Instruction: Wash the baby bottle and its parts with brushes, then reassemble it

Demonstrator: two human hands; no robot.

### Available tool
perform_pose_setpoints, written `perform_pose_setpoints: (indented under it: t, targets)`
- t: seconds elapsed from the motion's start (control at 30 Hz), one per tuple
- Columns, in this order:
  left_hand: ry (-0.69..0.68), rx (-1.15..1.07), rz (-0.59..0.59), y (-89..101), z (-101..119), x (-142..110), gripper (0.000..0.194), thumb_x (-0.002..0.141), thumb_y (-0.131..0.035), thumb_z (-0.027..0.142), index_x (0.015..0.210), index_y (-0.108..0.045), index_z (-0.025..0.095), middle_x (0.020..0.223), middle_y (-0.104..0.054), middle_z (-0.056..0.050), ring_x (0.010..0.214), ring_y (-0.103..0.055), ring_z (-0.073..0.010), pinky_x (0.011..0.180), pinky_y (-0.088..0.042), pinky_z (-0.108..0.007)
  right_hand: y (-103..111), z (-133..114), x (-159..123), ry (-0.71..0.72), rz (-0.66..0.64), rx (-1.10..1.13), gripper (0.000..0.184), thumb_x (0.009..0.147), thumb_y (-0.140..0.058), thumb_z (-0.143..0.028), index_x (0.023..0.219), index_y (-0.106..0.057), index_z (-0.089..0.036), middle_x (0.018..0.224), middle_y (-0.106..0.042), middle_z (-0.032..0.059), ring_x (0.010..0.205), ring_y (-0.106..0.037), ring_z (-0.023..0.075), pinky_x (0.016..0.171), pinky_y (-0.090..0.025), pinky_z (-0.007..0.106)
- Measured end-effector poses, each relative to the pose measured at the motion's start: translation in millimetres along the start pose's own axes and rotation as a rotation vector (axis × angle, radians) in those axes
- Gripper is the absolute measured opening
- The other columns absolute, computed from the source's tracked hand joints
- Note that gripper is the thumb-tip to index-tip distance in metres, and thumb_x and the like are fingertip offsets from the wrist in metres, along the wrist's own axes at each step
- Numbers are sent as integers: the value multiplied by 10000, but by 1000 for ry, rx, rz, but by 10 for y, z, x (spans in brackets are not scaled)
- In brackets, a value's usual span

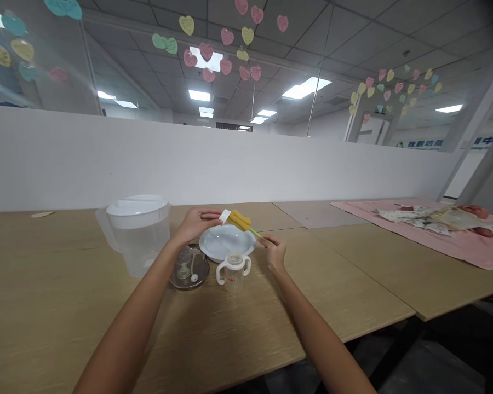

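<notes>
Head view: the left hand [195, 224] pinches the white bit [225, 216] at one end of a yellow brush [240, 220]. Right hand [275, 254] fingers grip its green stick [255, 232]. The brush is over a white bowl [213, 249], behind a cup [233, 274].

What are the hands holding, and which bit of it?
A yellow sponge brush. The right fingers hold its green handle; the left fingers hold the white piece at the sponge end.
</notes>
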State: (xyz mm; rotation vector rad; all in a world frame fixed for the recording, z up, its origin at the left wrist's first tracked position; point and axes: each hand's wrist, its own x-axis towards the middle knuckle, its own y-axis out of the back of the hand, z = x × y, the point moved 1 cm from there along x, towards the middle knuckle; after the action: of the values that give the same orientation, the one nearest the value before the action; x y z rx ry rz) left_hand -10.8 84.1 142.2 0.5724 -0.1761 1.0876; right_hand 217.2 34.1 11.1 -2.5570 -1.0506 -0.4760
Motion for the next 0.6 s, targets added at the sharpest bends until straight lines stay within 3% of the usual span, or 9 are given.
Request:
perform_pose_setpoints:
  t: [0.27, 0.43, 0.53, 0.6]
  targets:
    - [-61, 113, 54, 44, 33, -22, 405, 611, -726, 328, 969, -697, 142, 981, -714, -87, 915, -661, -233, 833, -520, -324, -20, -10, -27, -6, -40, 3, 233, 542, -668, -357, 613, -696, -137, 607, -653, 33, 596, -548, 166, 586, -414, 271]
    - [-62, 675, 105, 207, 125, -91, 334, 684, -635, 274, 1001, -683, 182, 937, -717, -73, 873, -658, -221, 800, -491, -309, 12, -17, 12, 6, 13, -12, 262, 565, -653, -373, 659, -699, -133, 659, -669, 47, 624, -552, 171, 590, -411, 270]
    - [140, 1046, -85, 258, 109, -137, 290, 636, -651, 229, 921, -699, 208, 921, -716, -76, 864, -652, -246, 761, -479, -313, 21, -1, 22, 16, 7, -40, 256, 564, -658, -373, 664, -704, -141, 668, -677, 43, 636, -561, 175, 611, -413, 271]
    - [323, 1150, -258, 253, 20, -156, 215, 520, -715, 178, 735, -713, 180, 822, -721, -101, 781, -660, -269, 709, -487, -322, 16, 17, 18, 20, -5, -61, 255, 562, -661, -377, 666, -707, -148, 664, -679, 39, 634, -565, 178, 614, -413, 271]
